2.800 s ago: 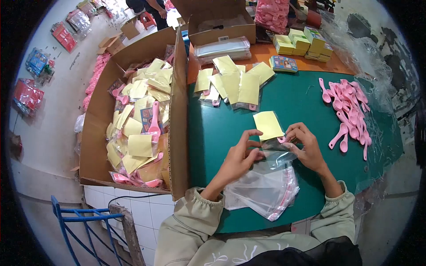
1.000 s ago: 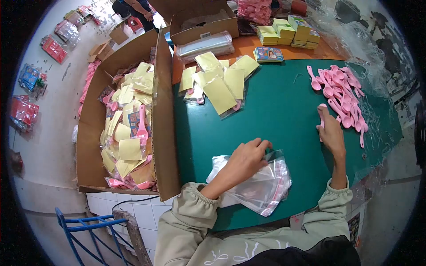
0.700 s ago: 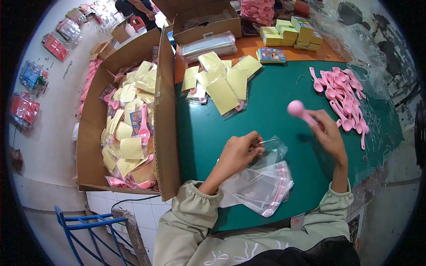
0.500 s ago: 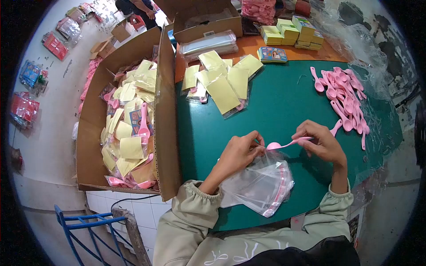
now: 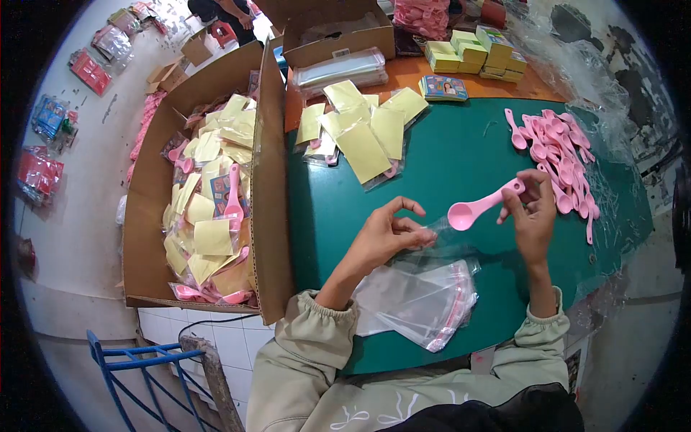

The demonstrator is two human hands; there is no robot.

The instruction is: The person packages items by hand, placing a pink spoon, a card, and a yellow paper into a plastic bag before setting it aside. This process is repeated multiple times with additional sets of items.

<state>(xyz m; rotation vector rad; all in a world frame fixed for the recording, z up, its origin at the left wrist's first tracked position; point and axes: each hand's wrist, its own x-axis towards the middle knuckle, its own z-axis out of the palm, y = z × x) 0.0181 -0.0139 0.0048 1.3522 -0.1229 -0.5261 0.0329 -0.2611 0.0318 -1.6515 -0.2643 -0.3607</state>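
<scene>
Gripping pink spoon [image 5: 464, 215] by handle end with my right fingers [image 5: 534, 175], bowl toward my left ones, beyond clear bag fan [image 5: 410, 299]. My left fingers [image 5: 416, 239] pinch single clear bag [image 5: 446, 236] near bowl. Spoon pile [image 5: 565, 164] lies beyond and right of fan on green bench [image 5: 446, 155]; yellow-carded packets [image 5: 364, 153] lie farther beyond fan, big open carton [image 5: 272, 194] stands left of it.

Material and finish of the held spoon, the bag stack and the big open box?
Spoon: likely molded plastic, semi-gloss; uniform pink with soft highlights.
Bag stack: thin clear plastic film, glossy; glare, and layers show through. Exact polymer: can't tell.
Big open box: corrugated cardboard, matte brown; ridged cut edge visible.
</scene>
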